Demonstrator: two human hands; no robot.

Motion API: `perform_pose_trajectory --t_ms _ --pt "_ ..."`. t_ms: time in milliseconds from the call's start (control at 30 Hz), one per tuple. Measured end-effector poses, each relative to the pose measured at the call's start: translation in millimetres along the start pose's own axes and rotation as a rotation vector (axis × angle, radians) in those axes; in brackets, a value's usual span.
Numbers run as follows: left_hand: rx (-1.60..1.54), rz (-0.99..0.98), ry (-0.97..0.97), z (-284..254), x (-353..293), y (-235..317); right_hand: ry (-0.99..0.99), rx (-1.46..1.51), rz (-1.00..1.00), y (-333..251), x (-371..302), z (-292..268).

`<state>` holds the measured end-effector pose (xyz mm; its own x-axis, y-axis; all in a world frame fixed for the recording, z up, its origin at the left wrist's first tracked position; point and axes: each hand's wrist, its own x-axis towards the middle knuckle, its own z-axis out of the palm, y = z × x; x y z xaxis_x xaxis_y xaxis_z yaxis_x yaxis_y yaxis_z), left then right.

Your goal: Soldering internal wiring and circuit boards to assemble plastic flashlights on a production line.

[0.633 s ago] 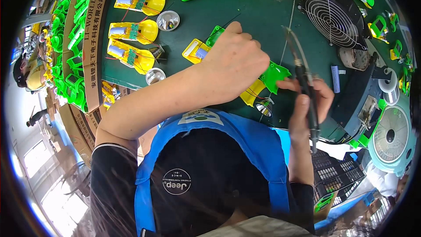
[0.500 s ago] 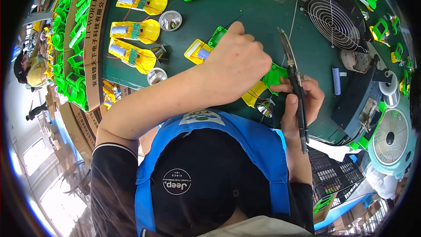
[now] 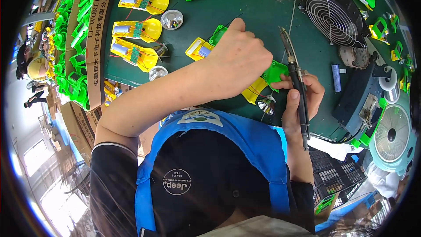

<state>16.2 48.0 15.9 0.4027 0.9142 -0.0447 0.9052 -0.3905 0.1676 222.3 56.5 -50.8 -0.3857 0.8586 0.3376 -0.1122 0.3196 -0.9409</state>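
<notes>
Apparently, the right hand (image 3: 307,96) had its fingers wrapped around a soldering iron (image 3: 300,96), the tip pointing away from the body — perhaps gripped by the dark handle so the metal end stood clear of the skin. Its foremost fingers reached the edge of a green shell (image 3: 277,72), though pinching or mere touching was hard to tell.

The left hand (image 3: 245,57) arched over the worktop (image 3: 210,13), probably steadying what lay beneath; its back faced the camera and hid the fingers, so whether they grasped anything could not be told. The green shell stuck out on its right, a yellow casing (image 3: 253,91) below, with a reflector cup (image 3: 266,106) just beside that casing. On the far side a yellow frame (image 3: 193,49) peeked out (joined to the rest or separate — the hand covered it).

Three yellow shells (image 3: 150,30) lay well to the left, circuit boards (image 3: 137,29) upward, seemingly spread for easy reach. Toward the rim, a cardboard box (image 3: 97,44) of green parts bent and blurred.
</notes>
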Motion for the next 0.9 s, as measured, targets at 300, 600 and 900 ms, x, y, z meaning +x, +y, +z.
perform_pose_trajectory --t_ms 300,600,900 --pt "0.002 0.001 0.009 -1.5 1.2 1.8 -0.010 -0.094 0.043 -2.0 -1.5 -0.2" --pt "-0.067 -0.019 0.088 1.4 -6.9 -1.4 0.016 -0.097 -0.022 -2.3 4.2 4.4" --pt "-0.546 -0.443 0.257 -20.0 -41.0 -79.2 0.142 -0.077 -0.055 -25.2 -27.2 -6.4"
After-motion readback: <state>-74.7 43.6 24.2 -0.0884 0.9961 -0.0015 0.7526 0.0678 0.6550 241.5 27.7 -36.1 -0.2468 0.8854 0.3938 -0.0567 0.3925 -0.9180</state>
